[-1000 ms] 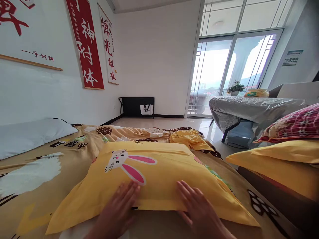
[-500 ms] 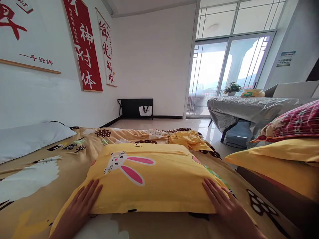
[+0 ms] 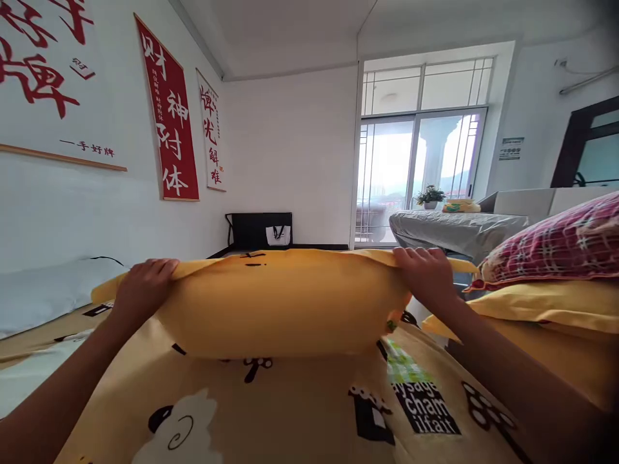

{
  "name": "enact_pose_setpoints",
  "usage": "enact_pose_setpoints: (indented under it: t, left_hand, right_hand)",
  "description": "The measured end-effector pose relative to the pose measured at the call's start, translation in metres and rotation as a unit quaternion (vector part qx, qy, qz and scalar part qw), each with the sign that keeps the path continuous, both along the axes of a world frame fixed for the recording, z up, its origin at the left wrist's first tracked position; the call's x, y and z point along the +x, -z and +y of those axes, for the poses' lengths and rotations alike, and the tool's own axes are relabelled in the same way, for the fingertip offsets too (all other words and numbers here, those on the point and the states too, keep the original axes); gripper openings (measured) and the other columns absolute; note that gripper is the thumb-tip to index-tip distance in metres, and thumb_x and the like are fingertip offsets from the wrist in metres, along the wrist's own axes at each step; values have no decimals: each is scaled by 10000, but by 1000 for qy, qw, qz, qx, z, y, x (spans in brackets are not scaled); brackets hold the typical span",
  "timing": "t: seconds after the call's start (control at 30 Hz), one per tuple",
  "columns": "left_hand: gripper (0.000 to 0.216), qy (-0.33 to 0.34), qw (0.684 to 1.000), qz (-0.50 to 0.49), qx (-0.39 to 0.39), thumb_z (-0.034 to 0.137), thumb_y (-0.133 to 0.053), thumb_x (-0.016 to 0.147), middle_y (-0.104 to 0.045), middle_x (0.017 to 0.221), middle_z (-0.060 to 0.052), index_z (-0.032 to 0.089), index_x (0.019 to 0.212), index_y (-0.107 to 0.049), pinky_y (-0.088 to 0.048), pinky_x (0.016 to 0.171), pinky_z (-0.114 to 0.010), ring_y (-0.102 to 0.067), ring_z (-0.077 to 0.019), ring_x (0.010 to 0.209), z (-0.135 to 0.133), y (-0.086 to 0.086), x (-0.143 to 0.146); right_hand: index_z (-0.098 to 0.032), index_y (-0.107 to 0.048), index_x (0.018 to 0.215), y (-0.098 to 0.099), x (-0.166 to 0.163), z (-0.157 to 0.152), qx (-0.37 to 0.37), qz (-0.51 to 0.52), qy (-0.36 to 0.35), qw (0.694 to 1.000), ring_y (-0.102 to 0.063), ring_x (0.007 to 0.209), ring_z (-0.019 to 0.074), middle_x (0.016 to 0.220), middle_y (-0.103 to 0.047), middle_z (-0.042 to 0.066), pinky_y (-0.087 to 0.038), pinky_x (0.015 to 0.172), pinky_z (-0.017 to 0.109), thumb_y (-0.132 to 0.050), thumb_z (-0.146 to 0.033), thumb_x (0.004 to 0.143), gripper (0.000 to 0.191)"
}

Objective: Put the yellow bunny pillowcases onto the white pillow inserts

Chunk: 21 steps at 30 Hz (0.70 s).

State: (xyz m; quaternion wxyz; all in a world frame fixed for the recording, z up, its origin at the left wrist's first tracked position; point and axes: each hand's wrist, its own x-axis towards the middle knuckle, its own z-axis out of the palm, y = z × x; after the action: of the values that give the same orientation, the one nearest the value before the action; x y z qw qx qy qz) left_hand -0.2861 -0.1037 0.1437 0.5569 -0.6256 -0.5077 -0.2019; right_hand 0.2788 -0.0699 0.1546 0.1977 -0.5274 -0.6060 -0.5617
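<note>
The bed (image 3: 290, 412) is spread with a tan printed sheet (image 3: 271, 419) showing black motifs, a white sheep and lettering. Left of the sheet's sheep print, against the wall, lies a white pillow (image 3: 43, 296). Right of that print, two pillows are stacked: a yellow pillow (image 3: 546, 306) beneath a red plaid pillow (image 3: 556, 241).

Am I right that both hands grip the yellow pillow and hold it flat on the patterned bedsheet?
Not quite. In the head view the left hand and right hand do grip the yellow pillow, but it is lifted above the patterned bedsheet, not flat on it.
</note>
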Motion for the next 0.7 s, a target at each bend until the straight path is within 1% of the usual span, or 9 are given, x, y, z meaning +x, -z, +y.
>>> enact_pose_setpoints:
  t: [0.07,0.1,0.17,0.27,0.33,0.4,0.5,0.6,0.7]
  left_hand:
    - [315,-17,998,-12,51,80,-356,846,-687,956,-99,129,998,-628,-449,726,-340,-597,-246,862,-3,-29,4]
    - [307,-17,998,-14,63,94,-350,855,-676,938,-102,130,993,-622,-447,712,-333,-584,-245,853,-6,-37,5]
    - [313,-3,999,-4,49,103,-318,858,-649,880,-105,126,973,-608,-445,708,-328,-566,-243,831,-11,-45,5]
    - [310,22,999,-24,-11,108,-281,836,-615,833,-94,143,940,-571,-436,692,-321,-563,-236,821,-17,-44,2]
    - [265,22,994,-94,-49,148,-283,841,-607,865,-87,171,918,-535,-421,665,-311,-571,-229,825,-21,-40,2]
    - [205,-1,977,-184,-110,197,-284,863,-605,862,-65,197,876,-489,-389,607,-292,-576,-212,758,-26,-36,2]
    - [191,-31,937,-275,-212,288,-286,899,-581,719,-10,216,803,-434,-322,549,-267,-526,-178,595,-32,-31,0]
    - [268,29,914,-307,-265,363,-281,897,-505,589,22,219,714,-415,-334,579,-258,-478,-156,561,-33,-30,-6]
    - [394,94,876,-352,-314,522,-328,855,-434,557,32,214,617,-388,-343,561,-234,-426,-128,549,-34,-38,-10]
  right_hand:
    - [-148,-609,782,-31,-3,-5,10,19,19,1000,-568,692,200,700,-670,56,-246,680,330,-435,-112,858,194]
    - [-144,-610,785,-40,-3,-8,6,22,23,999,-565,703,202,714,-674,62,-237,684,330,-429,-105,854,197]
    - [-140,-613,793,-48,-2,-14,-11,25,24,999,-570,723,205,736,-684,71,-233,700,330,-425,-91,846,201]
    - [-145,-611,781,-47,1,-21,-38,31,20,999,-583,735,205,735,-691,70,-240,718,329,-443,-90,834,185]
    - [-152,-607,779,-44,2,-23,-49,31,19,998,-591,741,203,737,-694,64,-242,717,328,-452,-85,820,174]
    - [-154,-601,788,-40,4,-23,-53,27,20,998,-596,746,204,745,-697,71,-243,712,329,-442,-69,810,181]
    - [-147,-586,791,-34,9,-22,-85,16,1,996,-593,732,200,761,-695,100,-254,716,325,-420,-67,816,186]
    - [-151,-580,797,-33,20,-18,-173,30,-49,983,-587,730,196,785,-690,103,-281,703,304,-441,-81,797,156]
    - [-181,-606,815,-38,34,-14,-248,137,-81,956,-573,702,196,773,-684,68,-295,639,283,-503,-124,765,128]
